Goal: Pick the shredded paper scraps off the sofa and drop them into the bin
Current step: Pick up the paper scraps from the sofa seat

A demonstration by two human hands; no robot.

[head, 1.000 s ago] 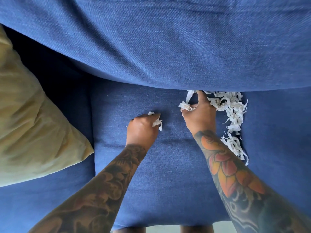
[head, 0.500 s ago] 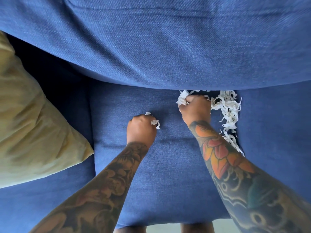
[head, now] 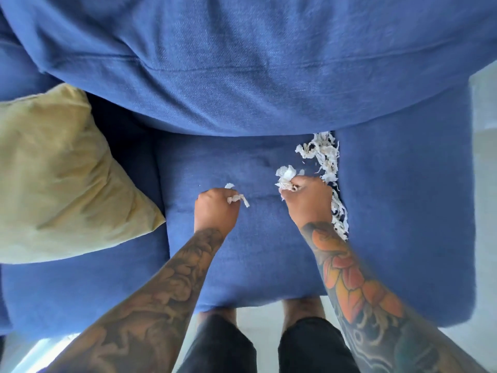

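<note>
A: Wide shot first: the blue sofa (head: 269, 76) fills the view, and far more of it shows than a second ago, with the person's legs and the pale floor (head: 258, 310) now in at the bottom. That reads to me as the head rising and drawing back

B: Agreed, and the yellow-green cushion (head: 61, 170) sits well off to the left, playing no part. What about the paper?

A: The main run of shredded paper scraps (head: 326, 160) lies on the seat cushion (head: 269, 251) along its right seam, right up against the backrest. It looks thinner near the backrest than it did a moment ago

B: Because the right hand (head: 306, 201) has pulled back from that corner, fingers curled tight round a fresh clump (head: 286, 176) that pokes out of the fist

A: And the left hand (head: 216, 208) is closed too, gripping a smaller wad (head: 236, 198), with one strip dangling out

B: So both hands are loaded. My read: the gathering pauses here and a trip to the bin comes next, though no bin shows anywhere in view

A: Plenty of scraps remain by the seam, so I judge this is one load of several
</note>
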